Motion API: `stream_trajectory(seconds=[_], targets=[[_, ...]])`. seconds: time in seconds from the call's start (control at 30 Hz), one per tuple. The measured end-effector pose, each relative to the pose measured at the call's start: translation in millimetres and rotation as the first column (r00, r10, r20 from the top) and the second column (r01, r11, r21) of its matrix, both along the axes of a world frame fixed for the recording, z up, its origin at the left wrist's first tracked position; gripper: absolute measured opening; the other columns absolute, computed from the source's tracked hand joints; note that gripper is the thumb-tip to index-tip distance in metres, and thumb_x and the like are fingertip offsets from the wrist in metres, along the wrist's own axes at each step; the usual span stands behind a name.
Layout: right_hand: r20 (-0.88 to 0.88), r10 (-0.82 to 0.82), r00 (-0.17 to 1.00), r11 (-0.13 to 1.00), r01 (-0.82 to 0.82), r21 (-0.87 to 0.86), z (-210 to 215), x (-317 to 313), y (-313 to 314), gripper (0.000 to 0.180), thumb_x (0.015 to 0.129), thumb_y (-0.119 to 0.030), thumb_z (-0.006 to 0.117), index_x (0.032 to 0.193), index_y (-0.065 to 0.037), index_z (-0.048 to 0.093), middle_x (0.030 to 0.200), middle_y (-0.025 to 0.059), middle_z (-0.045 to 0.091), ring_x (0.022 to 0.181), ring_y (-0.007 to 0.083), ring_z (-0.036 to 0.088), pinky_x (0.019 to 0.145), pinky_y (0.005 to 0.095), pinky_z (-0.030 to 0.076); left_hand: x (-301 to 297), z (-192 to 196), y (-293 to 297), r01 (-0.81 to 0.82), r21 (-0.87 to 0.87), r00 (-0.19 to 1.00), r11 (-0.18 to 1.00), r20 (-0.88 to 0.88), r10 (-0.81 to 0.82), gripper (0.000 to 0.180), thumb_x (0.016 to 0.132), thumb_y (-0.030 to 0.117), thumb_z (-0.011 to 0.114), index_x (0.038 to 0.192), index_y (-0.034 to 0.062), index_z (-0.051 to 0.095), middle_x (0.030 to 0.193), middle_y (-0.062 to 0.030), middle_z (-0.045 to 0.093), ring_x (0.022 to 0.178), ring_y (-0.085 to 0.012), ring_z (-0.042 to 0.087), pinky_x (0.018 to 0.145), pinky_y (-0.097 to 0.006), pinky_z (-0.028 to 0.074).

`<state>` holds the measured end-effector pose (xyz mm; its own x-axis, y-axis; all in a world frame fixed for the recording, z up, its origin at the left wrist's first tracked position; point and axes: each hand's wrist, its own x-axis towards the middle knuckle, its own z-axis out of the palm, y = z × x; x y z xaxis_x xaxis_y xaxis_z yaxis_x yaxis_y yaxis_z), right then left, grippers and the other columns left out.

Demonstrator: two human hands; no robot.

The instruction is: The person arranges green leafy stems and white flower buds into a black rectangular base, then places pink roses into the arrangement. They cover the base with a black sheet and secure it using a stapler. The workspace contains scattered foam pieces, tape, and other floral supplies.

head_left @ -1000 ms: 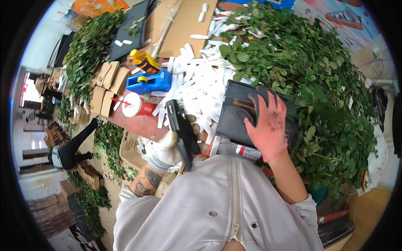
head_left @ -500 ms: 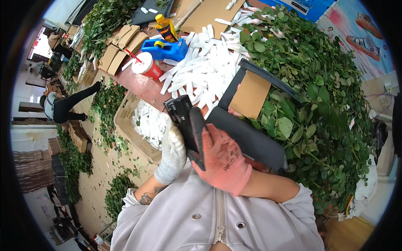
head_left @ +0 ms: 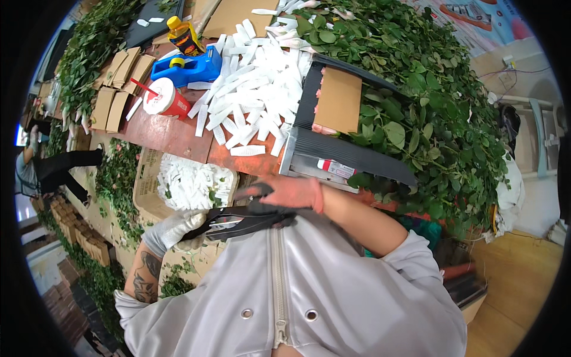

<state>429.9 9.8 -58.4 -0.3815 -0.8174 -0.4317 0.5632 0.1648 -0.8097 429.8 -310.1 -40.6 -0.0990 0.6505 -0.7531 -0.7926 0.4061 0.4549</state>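
My left hand (head_left: 173,229), in a white glove, grips one end of a black stapler-like tool (head_left: 241,221) held close against my grey zipped jacket. My right hand (head_left: 289,193), in a pink glove, lies across the tool's other end and holds it. The tool is tilted nearly flat, just below the table's edge. Right behind my hands sits a black tray (head_left: 345,156) with a brown cardboard sheet (head_left: 337,100) on it. A heap of white paper strips (head_left: 250,89) covers the reddish table (head_left: 172,138) further back.
Green leafy branches (head_left: 428,107) are heaped at the right. A basket of white strips (head_left: 187,184) stands by the table's near edge. A red cup with straw (head_left: 163,99), a blue tape dispenser (head_left: 187,68) and a yellow bottle (head_left: 184,35) stand at the left. Another person (head_left: 47,166) is at the far left.
My right hand came off the black tray and moved down onto the tool. Both hands drew the tool in from upright near the table to nearly flat against my chest.
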Motion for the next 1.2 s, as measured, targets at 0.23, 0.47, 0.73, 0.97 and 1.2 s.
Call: stream_trajectory(seconds=[0.23,0.47,0.73,0.97,1.2], targets=[[-0.598,0.625,0.502,0.709,-0.044,0.704,45,14,-80,0.062,0.081,-0.052,0.063,0.122,-0.006,0.055,0.112,0.0103,0.062,0.103,0.0283,0.062,0.087,0.0431,0.048,3,-88,-66,-0.432,0.113,0.445,0.895,0.890,0.102,0.060,0.098,0.051,0.048,0.132,0.0014,0.048,0.063,0.0042,0.040,0.042,-0.0018,0.033,0.037,-0.019,0.029],[-0.732,0.682,0.009,0.660,0.424,0.620,50,42,-90,0.037,0.081,-0.030,0.059,0.116,-0.018,0.059,0.119,0.0044,0.060,0.093,0.0204,0.059,0.086,0.0362,0.043,-26,-74,-65,-0.357,0.421,0.566,0.834,0.807,-0.166,0.047,0.088,0.007,0.060,0.130,-0.0060,0.043,0.063,-0.0019,0.045,0.039,-0.0038,0.038,0.036,-0.020,0.030],[-0.992,0.118,-0.043,0.821,0.566,0.074,133,60,-34,0.044,0.075,-0.030,0.072,0.112,-0.010,0.062,0.109,0.0082,0.064,0.101,0.0233,0.060,0.085,0.0404,0.044,-51,-39,-87,-0.298,0.361,0.670,0.883,0.738,-0.076,0.084,0.061,-0.008,0.067,0.131,-0.0298,0.025,0.083,-0.0247,0.060,0.046,-0.0146,0.049,0.038,-0.027,0.035],[0.354,-0.935,0.011,-0.184,0.838,-0.513,78,90,-30,0.044,0.087,-0.015,0.065,0.128,-0.017,0.050,0.119,0.0150,0.059,0.109,0.0391,0.059,0.086,0.0539,0.052,-40,-148,-109,-0.606,0.468,0.768,0.644,0.556,0.318,0.073,0.094,0.047,0.054,0.137,-0.0080,0.034,0.058,-0.0007,0.049,0.047,-0.0106,0.041,0.042,-0.026,0.030],[0.086,-0.981,0.172,0.149,0.963,-0.226,-40,72,-102,0.059,0.078,0.003,0.071,0.132,-0.003,0.048,0.123,0.0103,0.058,0.113,0.0203,0.057,0.100,0.0363,0.047,8,-33,51,-0.582,0.802,0.737,0.134,0.450,0.505,0.037,0.092,0.024,0.063,0.125,0.0114,0.055,0.099,0.0025,0.061,0.126,-0.0245,0.047,0.117,-0.053,0.021]])
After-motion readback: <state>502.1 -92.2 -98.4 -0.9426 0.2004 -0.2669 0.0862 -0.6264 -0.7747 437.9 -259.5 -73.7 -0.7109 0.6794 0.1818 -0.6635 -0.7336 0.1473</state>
